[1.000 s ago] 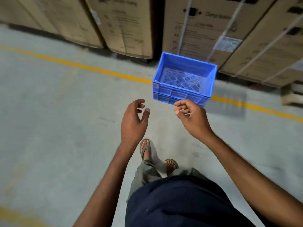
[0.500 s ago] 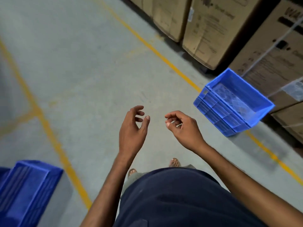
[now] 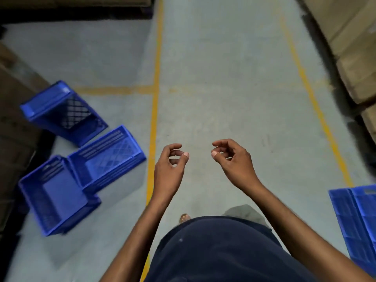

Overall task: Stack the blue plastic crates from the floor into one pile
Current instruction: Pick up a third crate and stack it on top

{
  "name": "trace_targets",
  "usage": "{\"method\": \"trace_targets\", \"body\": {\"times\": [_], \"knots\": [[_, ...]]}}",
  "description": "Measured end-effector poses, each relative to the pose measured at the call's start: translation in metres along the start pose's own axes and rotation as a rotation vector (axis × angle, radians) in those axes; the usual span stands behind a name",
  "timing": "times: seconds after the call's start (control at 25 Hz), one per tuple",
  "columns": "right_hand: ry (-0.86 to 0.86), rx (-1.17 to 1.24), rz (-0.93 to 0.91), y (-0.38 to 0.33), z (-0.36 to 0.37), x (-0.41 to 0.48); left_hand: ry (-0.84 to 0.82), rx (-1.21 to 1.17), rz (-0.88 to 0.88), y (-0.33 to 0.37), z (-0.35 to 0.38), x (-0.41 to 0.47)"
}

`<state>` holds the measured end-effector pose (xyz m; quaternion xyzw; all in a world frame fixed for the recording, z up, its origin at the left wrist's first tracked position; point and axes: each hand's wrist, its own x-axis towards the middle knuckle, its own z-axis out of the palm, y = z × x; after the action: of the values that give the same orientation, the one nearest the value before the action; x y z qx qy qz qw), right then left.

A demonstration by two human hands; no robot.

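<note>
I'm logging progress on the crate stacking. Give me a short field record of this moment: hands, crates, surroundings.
left hand: loosely curled, holds nothing
right hand: loosely curled, holds nothing
crates at left: three, not piled; far crate looks tipped, middle crate overlaps a corner of the near crate
right-edge crate: cut off by the frame
floor: grey, with yellow lines
cardboard boxes: along the right

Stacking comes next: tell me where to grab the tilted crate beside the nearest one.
Grip the tilted crate by its two short end rims, coming from above: its open top faces up, and a corner seems propped on the nearest crate.
</note>
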<state>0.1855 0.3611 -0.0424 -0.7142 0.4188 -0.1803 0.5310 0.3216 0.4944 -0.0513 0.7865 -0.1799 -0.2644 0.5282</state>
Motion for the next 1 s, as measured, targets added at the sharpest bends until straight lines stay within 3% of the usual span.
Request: {"method": "trace_targets", "body": {"times": [0.64,0.84,1.0], "knots": [[-0.656,-0.172,-0.136,-0.116,0.269,0.186,0.644,-0.152,-0.326,-0.068,-0.215,0.128],[-0.674,-0.209,-0.084,-0.125,0.369,0.216,0.709,-0.158,-0.420,-0.116,-0.305,0.165],[-0.567,-0.219,0.044,-0.099,0.471,0.237,0.646,-0.112,-0.492,-0.191,-0.386,0.212]]}}
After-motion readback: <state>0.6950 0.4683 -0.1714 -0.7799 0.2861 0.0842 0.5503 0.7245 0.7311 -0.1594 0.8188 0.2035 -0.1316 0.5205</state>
